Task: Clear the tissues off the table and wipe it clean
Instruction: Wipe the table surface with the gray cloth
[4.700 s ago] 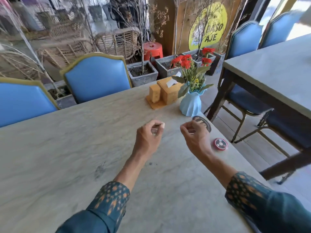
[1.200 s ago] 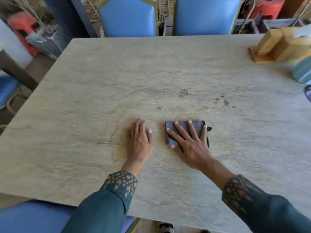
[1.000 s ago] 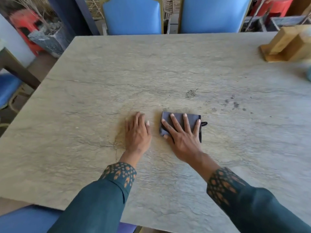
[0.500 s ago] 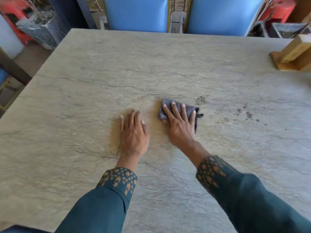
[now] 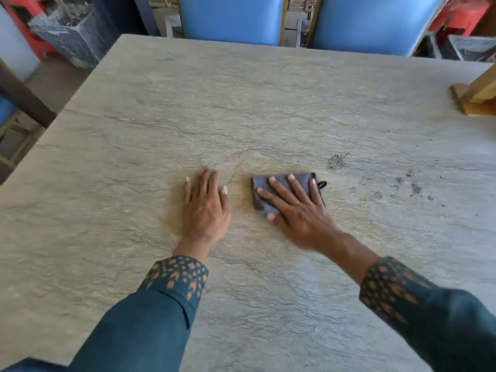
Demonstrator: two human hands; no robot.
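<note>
Cloth (image 5: 284, 191), dark grey and folded into a small rectangle with a little black loop at its right edge, lies flat near the middle of the desk (image 5: 268, 103), a pale stone-look top veined with fine cracks. Pressing down on it is the right hand (image 5: 300, 210), fingers straight and spread across the fabric, the thumb reaching past the cloth's near left corner; nothing is gripped, the palm only bears on the cloth. Just to the left, apart from the cloth, the left hand (image 5: 205, 205) rests palm-down on the bare desk with its fingers straight and close together, holding nothing. Both forearms come in from the near edge in dark teal sleeves (image 5: 150, 323) with orange-patterned cuffs. To the right of the cloth, a scatter of dark specks and smudges (image 5: 336, 162) marks the surface, running on toward the right edge. At the far right of the desk stands a wooden holder (image 5: 475, 100), only partly in view. No tissues can be made out on the part of the desk that shows. Beyond the far edge two blue upholstered chairs (image 5: 230, 17) with gold-coloured frames stand side by side, and grey stone-look planters (image 5: 69, 38) and red stools (image 5: 456, 14) sit on the floor behind.
</note>
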